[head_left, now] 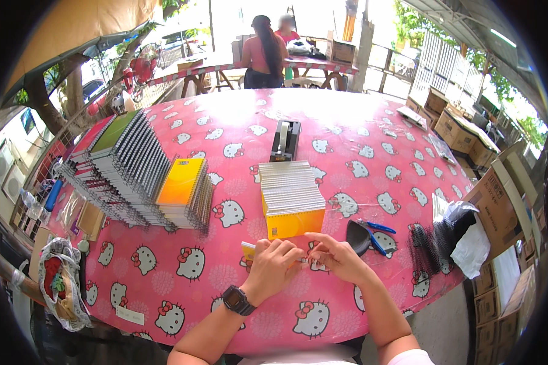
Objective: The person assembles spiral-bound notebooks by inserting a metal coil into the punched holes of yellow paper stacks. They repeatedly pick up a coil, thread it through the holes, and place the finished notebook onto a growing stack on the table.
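Fingers of my left hand (273,266) are curling over a small yellow notebook (248,249) on the pink tablecloth (164,280), my right hand (338,258) is pinching its edge, while farther off a yellow notebook stack (291,198) and tape dispenser (285,140) are standing.

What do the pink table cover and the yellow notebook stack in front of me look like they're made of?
The pink cartoon-cat table cover looks like glossy plastic or vinyl: it glares white at its far end. The stacked yellow spiral notebooks look like matte card covers over paper, bound by pale wire coils, probably metal.
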